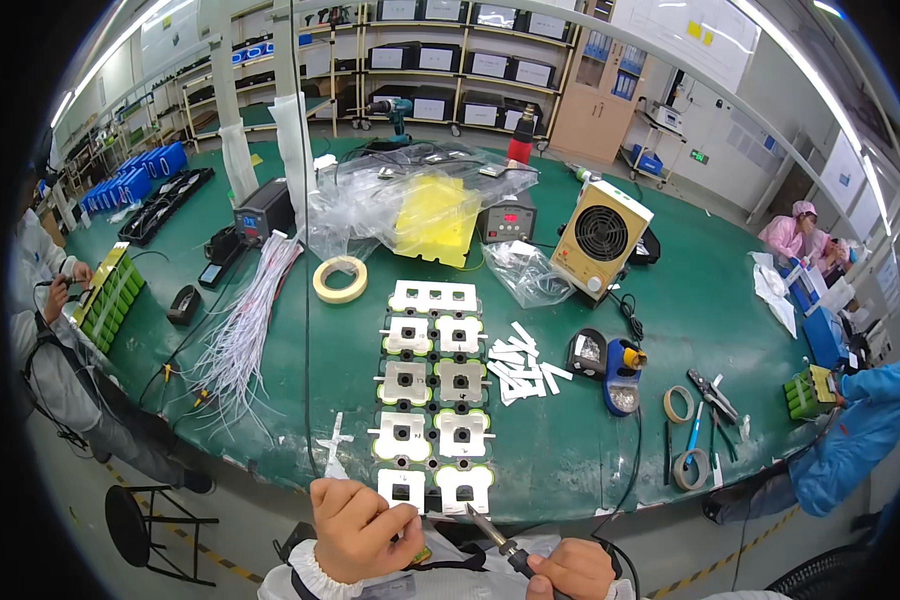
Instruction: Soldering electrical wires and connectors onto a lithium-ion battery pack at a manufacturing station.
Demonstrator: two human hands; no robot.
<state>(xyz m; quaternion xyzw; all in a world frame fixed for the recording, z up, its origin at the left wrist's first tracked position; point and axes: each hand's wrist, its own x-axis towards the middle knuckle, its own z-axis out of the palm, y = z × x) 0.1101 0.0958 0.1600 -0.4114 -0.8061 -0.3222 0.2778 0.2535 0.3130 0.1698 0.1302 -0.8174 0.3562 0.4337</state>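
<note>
My right hand (577, 568) is closed round the handle of a soldering iron (511, 552). The iron's tip points up and left, at the near right cell block of a battery pack (432, 422). The pack lies on the green bench in two columns of blocks with white and grey metal plates on top. Just left of the iron, my left hand (362, 528) is closed with fingers curled at the pack's near left corner. Whatever sits between its fingertips is hidden or too small to make out.
White strips (518, 366) lie right of the pack, near a soldering iron stand (623, 378). Tape (340, 280), white wires (252, 330), a fan unit (602, 238) and pliers (712, 396) surround it. Co-workers handle green battery packs (112, 300) at both sides. A stool (135, 530) stands left.
</note>
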